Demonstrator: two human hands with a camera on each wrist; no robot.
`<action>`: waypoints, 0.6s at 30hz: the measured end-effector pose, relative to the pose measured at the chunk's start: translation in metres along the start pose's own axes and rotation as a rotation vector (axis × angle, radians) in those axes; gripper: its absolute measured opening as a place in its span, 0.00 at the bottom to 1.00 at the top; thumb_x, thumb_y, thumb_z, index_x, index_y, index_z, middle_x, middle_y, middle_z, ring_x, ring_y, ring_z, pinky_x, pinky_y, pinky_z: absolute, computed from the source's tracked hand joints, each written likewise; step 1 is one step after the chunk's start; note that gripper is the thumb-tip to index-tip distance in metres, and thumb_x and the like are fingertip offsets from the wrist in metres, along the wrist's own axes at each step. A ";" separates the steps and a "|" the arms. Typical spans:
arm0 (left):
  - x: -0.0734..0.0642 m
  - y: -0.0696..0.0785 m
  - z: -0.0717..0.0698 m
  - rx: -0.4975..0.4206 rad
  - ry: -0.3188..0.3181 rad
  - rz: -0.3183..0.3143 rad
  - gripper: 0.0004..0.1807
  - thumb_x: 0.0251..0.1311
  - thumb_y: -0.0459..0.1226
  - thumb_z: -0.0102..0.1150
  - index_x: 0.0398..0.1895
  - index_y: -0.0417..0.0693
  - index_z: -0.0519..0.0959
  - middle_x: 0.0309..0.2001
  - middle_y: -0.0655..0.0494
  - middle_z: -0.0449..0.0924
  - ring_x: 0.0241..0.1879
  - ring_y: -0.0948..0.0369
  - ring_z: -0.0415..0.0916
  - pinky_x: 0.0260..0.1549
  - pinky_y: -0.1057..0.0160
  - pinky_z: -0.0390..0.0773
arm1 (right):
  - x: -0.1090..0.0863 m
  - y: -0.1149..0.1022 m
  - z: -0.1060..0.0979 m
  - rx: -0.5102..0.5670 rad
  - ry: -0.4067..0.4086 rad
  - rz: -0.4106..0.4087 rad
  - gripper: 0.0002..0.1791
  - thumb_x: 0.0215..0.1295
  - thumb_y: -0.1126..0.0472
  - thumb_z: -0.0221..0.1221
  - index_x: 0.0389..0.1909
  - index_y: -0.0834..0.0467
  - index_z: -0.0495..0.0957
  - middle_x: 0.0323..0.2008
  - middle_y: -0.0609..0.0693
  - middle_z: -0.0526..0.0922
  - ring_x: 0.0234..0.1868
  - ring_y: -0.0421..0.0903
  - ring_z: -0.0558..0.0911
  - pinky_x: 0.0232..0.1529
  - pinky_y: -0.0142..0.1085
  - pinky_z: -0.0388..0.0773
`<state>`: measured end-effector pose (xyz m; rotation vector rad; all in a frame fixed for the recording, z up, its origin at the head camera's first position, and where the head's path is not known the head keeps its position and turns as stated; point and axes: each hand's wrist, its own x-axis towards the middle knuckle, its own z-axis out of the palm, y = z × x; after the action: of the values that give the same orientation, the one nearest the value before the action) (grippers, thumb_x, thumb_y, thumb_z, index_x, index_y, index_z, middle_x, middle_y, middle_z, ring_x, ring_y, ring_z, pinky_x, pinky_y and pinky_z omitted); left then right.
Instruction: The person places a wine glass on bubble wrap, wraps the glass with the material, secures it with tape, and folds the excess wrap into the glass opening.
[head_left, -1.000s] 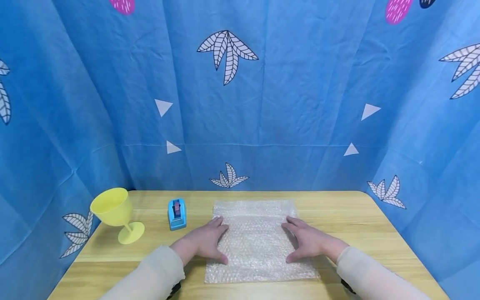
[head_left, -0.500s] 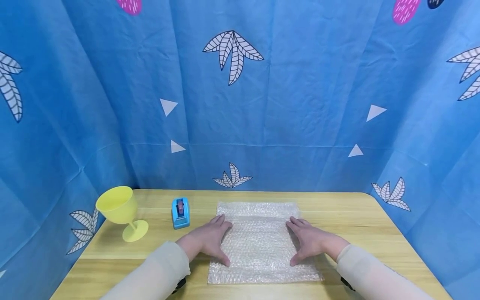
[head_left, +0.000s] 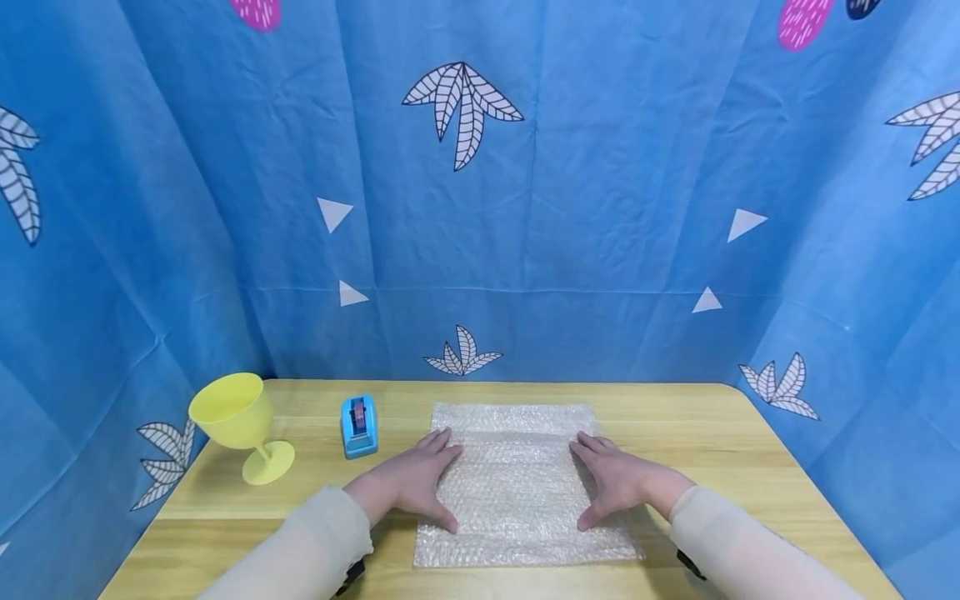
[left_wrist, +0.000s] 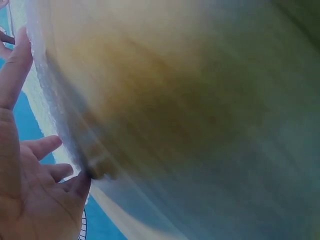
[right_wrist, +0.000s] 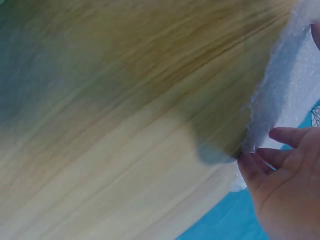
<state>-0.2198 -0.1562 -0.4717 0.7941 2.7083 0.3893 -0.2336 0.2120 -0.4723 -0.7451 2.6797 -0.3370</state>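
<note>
Room between goblet (head_left: 243, 427) and tape dispenser (head_left: 361, 444), curtain (head_left: 600, 208) blocking behind table (head_left: 720, 450)

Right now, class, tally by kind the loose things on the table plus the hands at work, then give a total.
Cup: 1
Tape dispenser: 1
Bubble wrap: 1 piece
Hands: 2 (left hand, right hand)
Total: 5

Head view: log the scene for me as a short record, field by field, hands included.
Work item: clear rectangular bubble-wrap sheet, spread on the light wooden table
Left hand: fingers extended, touching the sheet's left side
Right hand: fingers extended, touching the sheet's right side
Left of sheet: blue tape dispenser, then yellow stemmed goblet farther left
Backdrop: blue leaf-print curtain
</note>
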 end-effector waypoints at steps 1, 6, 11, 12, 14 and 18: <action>0.000 -0.001 0.000 0.004 0.006 0.007 0.70 0.34 0.73 0.69 0.78 0.43 0.56 0.78 0.37 0.42 0.77 0.41 0.40 0.72 0.42 0.53 | 0.000 0.000 0.000 -0.004 0.005 -0.009 0.73 0.37 0.30 0.75 0.76 0.66 0.52 0.77 0.66 0.48 0.76 0.67 0.50 0.71 0.61 0.57; -0.001 -0.006 0.004 0.017 0.032 0.032 0.70 0.36 0.76 0.64 0.77 0.42 0.56 0.79 0.40 0.45 0.77 0.42 0.42 0.72 0.42 0.54 | 0.000 0.000 0.000 -0.006 0.039 -0.057 0.71 0.38 0.30 0.74 0.76 0.66 0.52 0.77 0.66 0.49 0.75 0.68 0.51 0.70 0.62 0.57; -0.005 -0.007 0.005 0.041 0.062 0.054 0.69 0.38 0.78 0.60 0.77 0.42 0.57 0.79 0.42 0.47 0.77 0.44 0.45 0.72 0.44 0.55 | -0.004 0.000 -0.004 0.008 0.080 -0.104 0.69 0.42 0.32 0.73 0.76 0.67 0.53 0.76 0.68 0.51 0.74 0.70 0.54 0.69 0.62 0.58; -0.006 -0.007 0.005 0.045 0.067 0.058 0.69 0.38 0.77 0.61 0.77 0.42 0.58 0.79 0.42 0.47 0.77 0.44 0.46 0.72 0.44 0.55 | -0.005 0.000 -0.004 0.007 0.087 -0.110 0.68 0.42 0.32 0.73 0.75 0.68 0.54 0.76 0.68 0.52 0.73 0.70 0.54 0.69 0.62 0.58; -0.009 -0.006 0.004 0.056 0.076 0.068 0.67 0.39 0.77 0.61 0.76 0.42 0.59 0.78 0.42 0.48 0.76 0.43 0.47 0.71 0.43 0.56 | -0.008 0.000 -0.004 0.003 0.101 -0.119 0.66 0.43 0.33 0.73 0.75 0.67 0.55 0.75 0.67 0.54 0.73 0.70 0.55 0.69 0.63 0.58; -0.016 -0.005 0.004 0.070 0.084 0.080 0.66 0.39 0.76 0.62 0.75 0.41 0.61 0.77 0.40 0.52 0.75 0.42 0.51 0.70 0.42 0.58 | -0.015 -0.001 0.000 -0.031 0.136 -0.137 0.63 0.43 0.34 0.73 0.73 0.68 0.59 0.73 0.68 0.59 0.72 0.70 0.59 0.69 0.62 0.59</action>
<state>-0.2079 -0.1684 -0.4741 0.9280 2.7878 0.3556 -0.2218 0.2193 -0.4680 -0.9498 2.7727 -0.3939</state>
